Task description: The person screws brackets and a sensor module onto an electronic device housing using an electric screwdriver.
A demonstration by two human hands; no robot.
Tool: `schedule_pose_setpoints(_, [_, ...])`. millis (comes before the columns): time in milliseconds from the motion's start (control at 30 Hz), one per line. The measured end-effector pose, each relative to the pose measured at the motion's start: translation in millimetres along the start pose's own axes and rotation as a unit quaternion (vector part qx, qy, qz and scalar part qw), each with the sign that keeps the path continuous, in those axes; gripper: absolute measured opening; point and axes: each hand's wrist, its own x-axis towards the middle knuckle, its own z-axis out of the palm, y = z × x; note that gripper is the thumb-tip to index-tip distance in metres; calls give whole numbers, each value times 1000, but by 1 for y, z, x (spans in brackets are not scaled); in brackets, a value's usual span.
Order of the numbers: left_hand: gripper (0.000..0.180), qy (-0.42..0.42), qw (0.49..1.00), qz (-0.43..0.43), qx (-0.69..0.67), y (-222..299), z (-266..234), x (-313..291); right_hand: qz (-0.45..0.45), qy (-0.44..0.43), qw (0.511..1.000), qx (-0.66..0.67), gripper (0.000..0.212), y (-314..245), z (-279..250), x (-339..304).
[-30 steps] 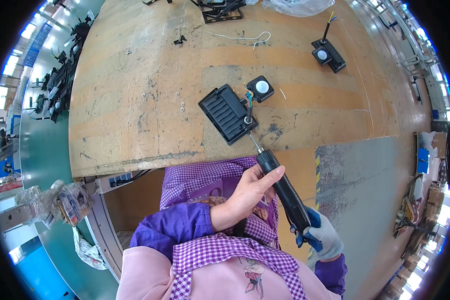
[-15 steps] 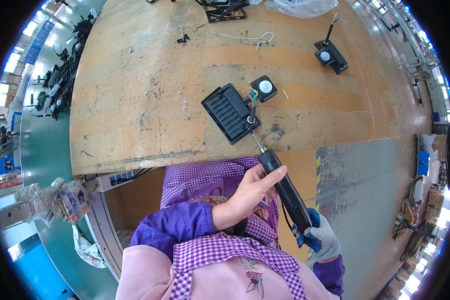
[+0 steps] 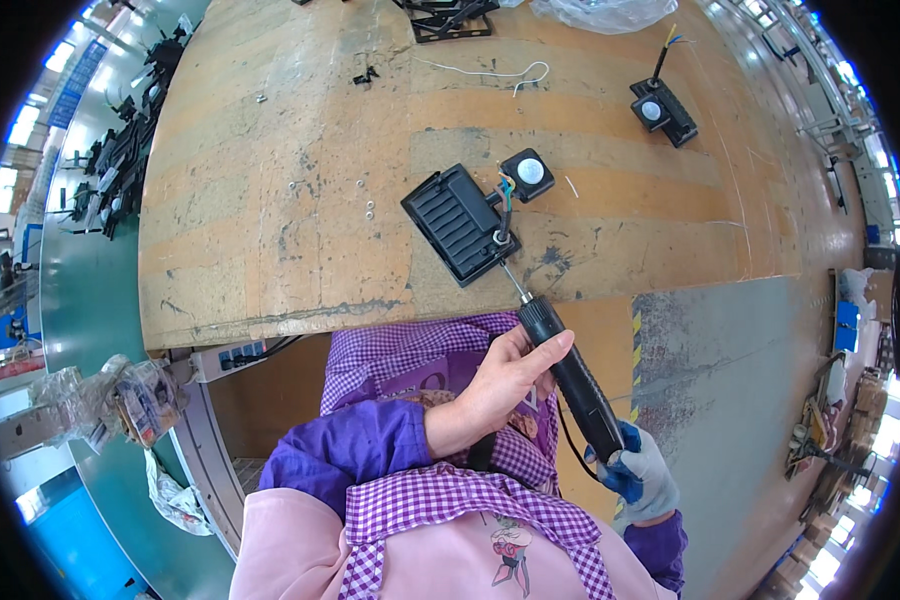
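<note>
A black electric screwdriver [image 3: 576, 385] slants across the table's front edge, its bit touching or close to the near corner of a black floodlight [image 3: 457, 222]. The light lies with its ribbed back up; a square sensor [image 3: 527, 174] with a white dome is joined to its side, and coloured wires stick up between them. Bare, my left hand [image 3: 500, 388] wraps round the front part of the screwdriver, thumb along its top. My right hand [image 3: 642, 474], in a white and blue glove, grips the rear end, where a cord hangs down. Its fingertips are partly hidden behind the tool.
A second floodlight with sensor [image 3: 664, 112] lies at the right on the wooden table [image 3: 270, 260]. Several small nuts [image 3: 369, 210], black bits [image 3: 366, 76], a white string [image 3: 490, 73], black brackets [image 3: 450, 20] and a plastic bag [image 3: 605, 12] lie about. Black parts [image 3: 125, 160] cover a green bench at left.
Almost nothing differs. The floodlight and screwdriver appear shifted very slightly, and both hands keep their hold.
</note>
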Motion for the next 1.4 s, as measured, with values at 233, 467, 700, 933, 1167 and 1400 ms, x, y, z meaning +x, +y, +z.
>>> schedule_pose_setpoints(233, [29,15,999,22,36,-5,-2,3,-154,-16,980,-127,111,-35,26,22])
schedule_pose_setpoints(467, [30,11,1000,9,23,1,-3,0,-25,-134,976,-168,92,-62,38,56])
schedule_pose_setpoints(700, [33,-2,1000,-16,24,5,-5,0,21,-112,979,-168,72,-63,38,56])
schedule_pose_setpoints(933, [58,-1,686,298,664,88,-32,-40,6,-133,983,-126,58,-58,38,51])
schedule_pose_setpoints(1167, [92,40,494,369,786,144,-41,17,4,-119,988,-97,60,-66,51,50])
schedule_pose_setpoints(1400, [50,59,546,457,700,132,-59,39,18,-123,987,-98,68,-59,44,50])
